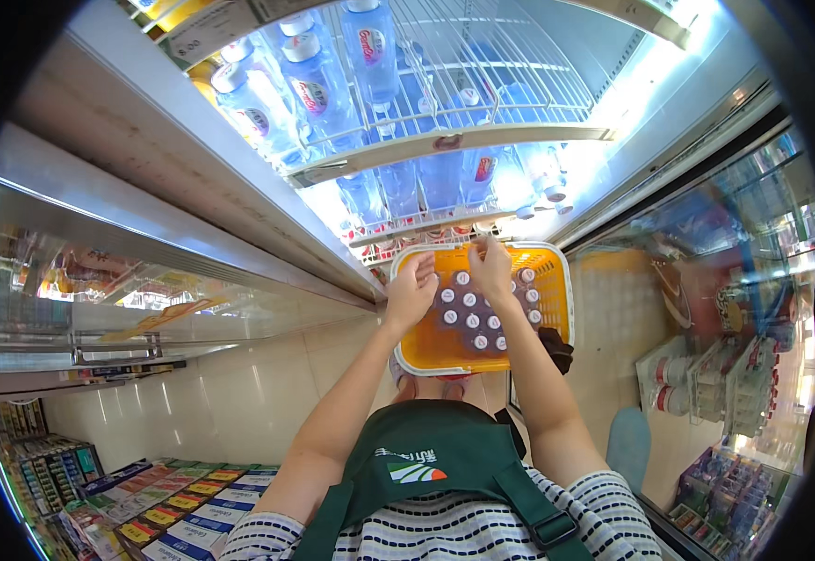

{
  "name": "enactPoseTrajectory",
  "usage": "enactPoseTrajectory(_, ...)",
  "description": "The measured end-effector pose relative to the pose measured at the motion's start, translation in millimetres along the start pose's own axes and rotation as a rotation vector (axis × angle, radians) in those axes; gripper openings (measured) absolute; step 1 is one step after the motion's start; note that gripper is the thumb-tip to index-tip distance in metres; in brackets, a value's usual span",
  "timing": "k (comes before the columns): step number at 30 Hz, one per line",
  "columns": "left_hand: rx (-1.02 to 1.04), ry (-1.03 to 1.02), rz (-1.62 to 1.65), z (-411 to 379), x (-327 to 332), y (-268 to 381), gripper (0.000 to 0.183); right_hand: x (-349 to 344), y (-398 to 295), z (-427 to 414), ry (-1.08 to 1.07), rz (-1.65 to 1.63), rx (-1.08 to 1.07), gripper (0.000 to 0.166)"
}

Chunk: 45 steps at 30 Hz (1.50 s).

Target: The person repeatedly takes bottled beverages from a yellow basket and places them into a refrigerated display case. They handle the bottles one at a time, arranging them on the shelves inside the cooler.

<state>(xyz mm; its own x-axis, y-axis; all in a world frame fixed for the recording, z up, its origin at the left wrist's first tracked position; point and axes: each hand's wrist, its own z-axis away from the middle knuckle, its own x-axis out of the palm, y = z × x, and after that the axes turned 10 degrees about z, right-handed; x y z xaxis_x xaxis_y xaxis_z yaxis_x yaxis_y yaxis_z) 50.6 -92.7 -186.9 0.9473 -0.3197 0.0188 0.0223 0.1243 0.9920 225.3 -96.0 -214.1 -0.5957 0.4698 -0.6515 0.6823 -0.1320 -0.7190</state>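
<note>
Before me is an orange plastic basket with a white rim, seen from above. Several white-capped bottles stand inside it, mostly toward the middle and right. My left hand is over the basket's left part, fingers spread a little and nothing in them. Reaching across its far rim, my right hand has its fingers bent at the front edge of a low cooler shelf. Whether those fingertips hold anything is too unclear to tell. Bottles with reddish caps partly show below that shelf edge.
Clear plastic bottles fill the left of an upper wire shelf; more bottles stand below. A glass door is at the right, a cooler frame at the left. Boxed goods lie behind left. Black cloth hangs on the basket.
</note>
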Motion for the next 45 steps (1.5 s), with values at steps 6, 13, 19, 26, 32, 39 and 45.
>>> enactPoseTrajectory(6, -0.239, -0.019, -0.211, 33.5, 0.4, -82.4, 0.041, 73.2, 87.1, 96.2, -0.542, 0.201, 0.172, 0.034)
enactPoseTrajectory(13, -0.353, -0.022, -0.281, 62.9, 0.3, -113.2, 0.042, 95.2, 82.1, 134.9, -0.657, 0.319, 0.326, 0.048)
enactPoseTrajectory(19, -0.333, -0.046, -0.288, 66.3, -5.6, -127.4, 0.042, 97.0, 86.3, 133.9, -0.669, 0.405, 0.154, 0.033)
enactPoseTrajectory(26, -0.210, -0.157, -0.462, 65.0, -15.2, -109.8, 0.065, 10.2, 18.0, 87.8, -0.655, 0.133, 0.169, 0.041)
enactPoseTrajectory(32, 0.157, -0.131, -0.457, 53.2, -2.6, -31.6, 0.070, -57.2, -28.2, 37.5, -0.598, -0.135, 0.129, 0.040)
enactPoseTrajectory(39, 0.065, -0.031, -0.250, 52.5, 9.0, 63.3, 0.069, -111.7, -84.1, 0.2, -0.536, -0.672, 0.295, 0.033)
enactPoseTrajectory(45, 0.063, -0.162, 0.172, 56.9, 9.2, 101.9, 0.059, -134.8, -96.9, 5.7, -0.373, -0.743, 0.241, 0.031)
